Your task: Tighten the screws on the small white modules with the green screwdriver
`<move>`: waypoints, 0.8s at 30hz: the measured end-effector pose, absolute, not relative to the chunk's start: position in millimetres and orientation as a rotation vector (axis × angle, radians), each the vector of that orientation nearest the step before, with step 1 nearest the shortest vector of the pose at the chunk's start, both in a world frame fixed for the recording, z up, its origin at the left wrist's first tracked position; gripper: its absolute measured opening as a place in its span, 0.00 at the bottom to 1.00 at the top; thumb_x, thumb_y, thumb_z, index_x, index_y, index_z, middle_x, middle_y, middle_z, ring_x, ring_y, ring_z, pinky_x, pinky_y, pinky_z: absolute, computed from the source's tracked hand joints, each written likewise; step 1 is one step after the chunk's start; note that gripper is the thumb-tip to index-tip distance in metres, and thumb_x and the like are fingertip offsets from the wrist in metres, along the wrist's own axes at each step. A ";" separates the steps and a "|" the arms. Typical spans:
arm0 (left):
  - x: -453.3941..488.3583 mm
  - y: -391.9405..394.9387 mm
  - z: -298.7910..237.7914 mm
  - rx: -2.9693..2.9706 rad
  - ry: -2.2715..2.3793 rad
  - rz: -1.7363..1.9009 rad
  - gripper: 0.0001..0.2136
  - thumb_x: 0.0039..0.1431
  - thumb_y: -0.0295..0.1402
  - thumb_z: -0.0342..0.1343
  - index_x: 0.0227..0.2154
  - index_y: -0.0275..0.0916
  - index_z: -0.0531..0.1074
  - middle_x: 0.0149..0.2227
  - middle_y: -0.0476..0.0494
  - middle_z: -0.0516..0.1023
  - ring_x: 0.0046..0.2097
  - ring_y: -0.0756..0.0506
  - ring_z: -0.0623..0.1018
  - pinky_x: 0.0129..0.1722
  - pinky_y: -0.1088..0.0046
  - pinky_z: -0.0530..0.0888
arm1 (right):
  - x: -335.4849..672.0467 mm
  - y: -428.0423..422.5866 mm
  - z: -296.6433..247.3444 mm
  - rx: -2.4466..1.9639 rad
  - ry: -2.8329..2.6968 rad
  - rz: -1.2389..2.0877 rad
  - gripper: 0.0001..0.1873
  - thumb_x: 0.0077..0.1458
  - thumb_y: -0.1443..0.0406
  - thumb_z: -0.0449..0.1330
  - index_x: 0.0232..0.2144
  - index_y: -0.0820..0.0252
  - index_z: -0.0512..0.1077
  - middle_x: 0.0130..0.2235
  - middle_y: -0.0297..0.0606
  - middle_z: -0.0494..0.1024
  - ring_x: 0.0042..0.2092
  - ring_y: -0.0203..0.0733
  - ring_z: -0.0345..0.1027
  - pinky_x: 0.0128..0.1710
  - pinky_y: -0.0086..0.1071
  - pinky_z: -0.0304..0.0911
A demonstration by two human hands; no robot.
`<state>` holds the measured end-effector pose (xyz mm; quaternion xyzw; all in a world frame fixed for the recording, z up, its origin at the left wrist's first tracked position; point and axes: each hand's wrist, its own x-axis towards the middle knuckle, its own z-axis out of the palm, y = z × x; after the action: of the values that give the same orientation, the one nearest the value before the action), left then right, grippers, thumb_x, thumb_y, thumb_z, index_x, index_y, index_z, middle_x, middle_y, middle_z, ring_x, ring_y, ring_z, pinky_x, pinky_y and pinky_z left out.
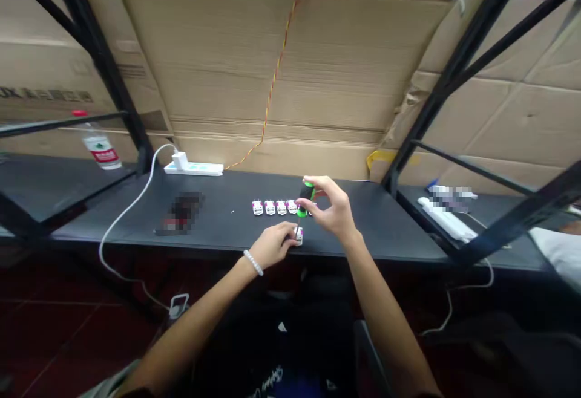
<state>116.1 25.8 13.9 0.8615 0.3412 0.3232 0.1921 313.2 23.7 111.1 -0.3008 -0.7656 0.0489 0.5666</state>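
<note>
My right hand (333, 207) grips a screwdriver (306, 198) with a black and green handle, held upright with its tip pointing down. My left hand (272, 244), with a bead bracelet on the wrist, pinches a small white connector block (298, 236) near the front edge of the dark table (218, 228). The screwdriver tip meets the top of this block. Just behind stands a row of several similar small white blocks (275, 207).
A white power strip (194, 168) with a plugged charger and white cable lies at the back left. A plastic bottle (98, 144) stands far left, and a dark blurred object (181, 212) lies on the table. Black rack struts (436, 101) and cardboard walls (281, 71) surround the table. Another white strip (447, 219) lies at the right.
</note>
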 end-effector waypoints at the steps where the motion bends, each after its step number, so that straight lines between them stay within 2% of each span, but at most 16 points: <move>1: 115.7 26.1 14.1 2.425 0.952 0.898 0.02 0.66 0.30 0.60 0.36 0.39 0.75 0.54 0.39 0.81 0.53 0.39 0.82 0.57 0.62 0.77 | 313.2 22.5 110.2 -0.694 -1.813 0.169 0.23 0.62 0.57 0.68 0.58 0.50 0.74 0.54 0.44 0.80 0.50 0.49 0.78 0.48 0.43 0.78; 3: 115.4 25.6 14.8 2.446 0.945 0.876 0.01 0.67 0.29 0.59 0.38 0.39 0.75 0.53 0.38 0.81 0.52 0.39 0.82 0.56 0.62 0.77 | 313.2 20.0 108.9 -0.656 -1.840 0.324 0.23 0.67 0.58 0.62 0.62 0.50 0.71 0.58 0.45 0.79 0.53 0.50 0.79 0.53 0.45 0.77; 5: 115.7 24.0 15.8 2.472 0.955 0.862 0.03 0.68 0.28 0.58 0.42 0.39 0.74 0.53 0.38 0.81 0.52 0.39 0.82 0.55 0.63 0.78 | 313.1 18.8 108.4 -0.642 -1.836 0.425 0.22 0.69 0.59 0.59 0.64 0.50 0.69 0.57 0.45 0.79 0.50 0.47 0.80 0.53 0.45 0.77; 10: 117.6 20.9 16.4 2.515 0.960 0.855 0.07 0.68 0.26 0.55 0.46 0.40 0.74 0.53 0.39 0.80 0.52 0.39 0.82 0.53 0.64 0.78 | 311.2 23.3 110.1 -0.683 -1.801 0.192 0.20 0.60 0.59 0.69 0.54 0.51 0.76 0.46 0.41 0.79 0.40 0.43 0.75 0.41 0.39 0.77; 13: 117.8 21.8 15.7 2.501 0.948 0.866 0.05 0.68 0.27 0.55 0.45 0.40 0.73 0.53 0.39 0.80 0.51 0.40 0.82 0.53 0.64 0.77 | 309.9 24.1 109.5 -0.686 -1.795 0.088 0.21 0.58 0.60 0.71 0.54 0.51 0.76 0.45 0.41 0.77 0.39 0.43 0.73 0.37 0.38 0.76; 15: 117.5 22.7 15.9 2.481 0.945 0.870 0.03 0.68 0.28 0.57 0.42 0.40 0.74 0.52 0.40 0.80 0.50 0.40 0.82 0.53 0.65 0.77 | 309.8 22.1 107.9 -0.677 -1.786 0.093 0.20 0.60 0.60 0.69 0.54 0.51 0.76 0.48 0.43 0.78 0.42 0.45 0.75 0.41 0.40 0.76; 18: 117.1 22.9 17.4 2.453 0.958 0.866 0.01 0.67 0.29 0.59 0.40 0.40 0.73 0.49 0.41 0.81 0.49 0.41 0.82 0.52 0.66 0.77 | 310.6 18.4 105.0 -0.621 -1.811 0.283 0.20 0.67 0.61 0.61 0.59 0.51 0.73 0.55 0.46 0.78 0.50 0.48 0.77 0.51 0.46 0.76; 20: 117.1 22.5 18.5 2.444 0.956 0.864 0.01 0.67 0.28 0.59 0.40 0.40 0.73 0.48 0.42 0.81 0.48 0.41 0.82 0.51 0.66 0.77 | 311.2 17.7 103.8 -0.603 -1.817 0.414 0.21 0.69 0.61 0.57 0.62 0.50 0.70 0.55 0.45 0.78 0.49 0.47 0.78 0.53 0.47 0.76; 24: 117.6 21.9 19.0 2.445 0.951 0.876 0.01 0.67 0.28 0.59 0.38 0.40 0.72 0.47 0.42 0.81 0.47 0.41 0.81 0.50 0.66 0.76 | 311.5 20.3 105.2 -0.668 -1.792 0.246 0.21 0.62 0.60 0.67 0.57 0.49 0.75 0.48 0.42 0.78 0.41 0.44 0.75 0.42 0.41 0.77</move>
<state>117.6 21.9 19.0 0.8685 0.3377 0.3111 0.1868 311.5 20.3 105.2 -0.2844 -0.7636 0.1049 0.5701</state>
